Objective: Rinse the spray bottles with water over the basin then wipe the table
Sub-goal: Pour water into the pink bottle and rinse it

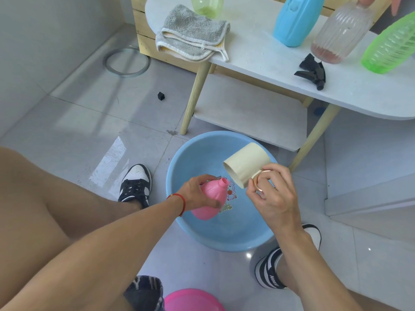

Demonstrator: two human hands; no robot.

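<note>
1. A pink plastic spray bottle (210, 199) with its head off sits low in the middle of the frame, tilted with its open neck up and to the right, above the round light-blue plastic basin (197, 232) on the floor.
2. The left hand (197, 194) grips the pink bottle round its shoulder, fingers curled over it.
3. The right hand (272, 194) holds a cream mug (246, 166) by its rose-gold handle, tipped so the mouth faces down-left, just beside the bottle's neck; whether they touch I cannot tell.
4. Two black-and-white sneakers flank the basin: one (135, 184) to its left, one (272, 271) at its lower right, near the rim.
5. A bright pink round rim (193, 299) shows at the bottom edge, below the basin.
6. The white oval table (258, 55) with pale wooden legs fills the upper right; its near leg stands just above the basin's far rim, and its lower shelf overlaps that rim.
7. On the table: a folded grey cloth (190, 34) overhanging the left edge, a yellow-green bottle (207, 5), a blue bottle (296, 21), a clear ribbed bottle (339, 32), a bright green bottle (390, 46) and a black trigger sprayer head (312, 72) near the front edge.
8. Open grey tiles lie in the left half of the frame, with a small black cap (161, 96) and a clear ring (126, 61).
</note>
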